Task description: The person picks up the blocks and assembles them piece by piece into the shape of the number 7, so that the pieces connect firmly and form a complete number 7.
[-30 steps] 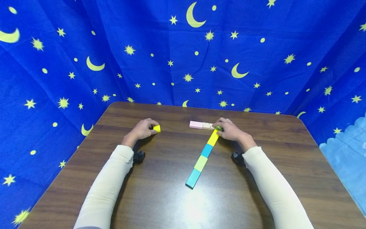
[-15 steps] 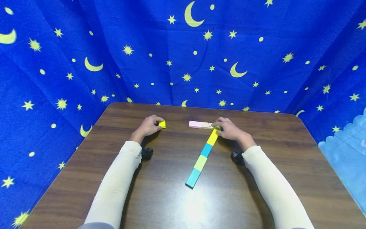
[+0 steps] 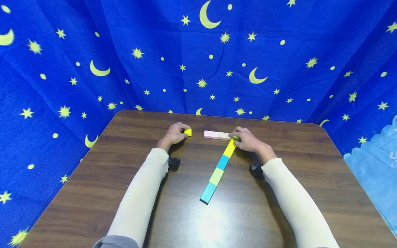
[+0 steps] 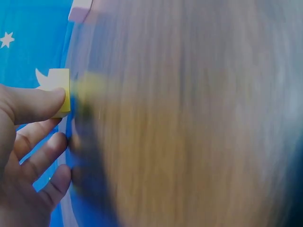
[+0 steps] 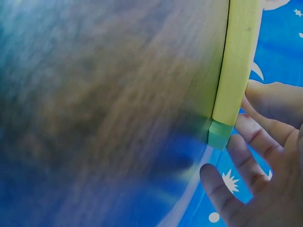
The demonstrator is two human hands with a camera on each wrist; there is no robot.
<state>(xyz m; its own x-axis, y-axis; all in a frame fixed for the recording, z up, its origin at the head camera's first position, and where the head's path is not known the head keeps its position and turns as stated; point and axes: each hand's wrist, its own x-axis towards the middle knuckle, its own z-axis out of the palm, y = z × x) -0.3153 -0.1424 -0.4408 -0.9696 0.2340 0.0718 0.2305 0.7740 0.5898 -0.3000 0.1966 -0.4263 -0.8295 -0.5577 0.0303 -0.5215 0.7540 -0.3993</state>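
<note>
My left hand [image 3: 173,133] pinches a yellow block [image 3: 188,132] between thumb and finger, at the far left of the row. In the left wrist view the thumb lies on the side of that yellow block [image 4: 60,79]. My right hand [image 3: 246,140] holds a green block [image 3: 235,138] at the corner, mostly covered by the fingers. A pink block [image 3: 211,134] and a pale wooden block [image 3: 223,136] lie end to end left of it. From the corner a slanting line runs nearer: yellow block [image 3: 229,148], blue block [image 3: 222,162], light green block [image 3: 216,176], teal block [image 3: 208,193].
Everything stands on a brown wooden table [image 3: 279,193]. A blue curtain [image 3: 167,44] with moons and stars hangs behind its far edge and along the sides. Light glares off the tabletop near the front. Dark wrist cameras sit under both wrists.
My left hand has slid to the right and slightly away with its yellow block, closer to the pink block. The right hand stays at the corner, and the other blocks keep their arrangement.
</note>
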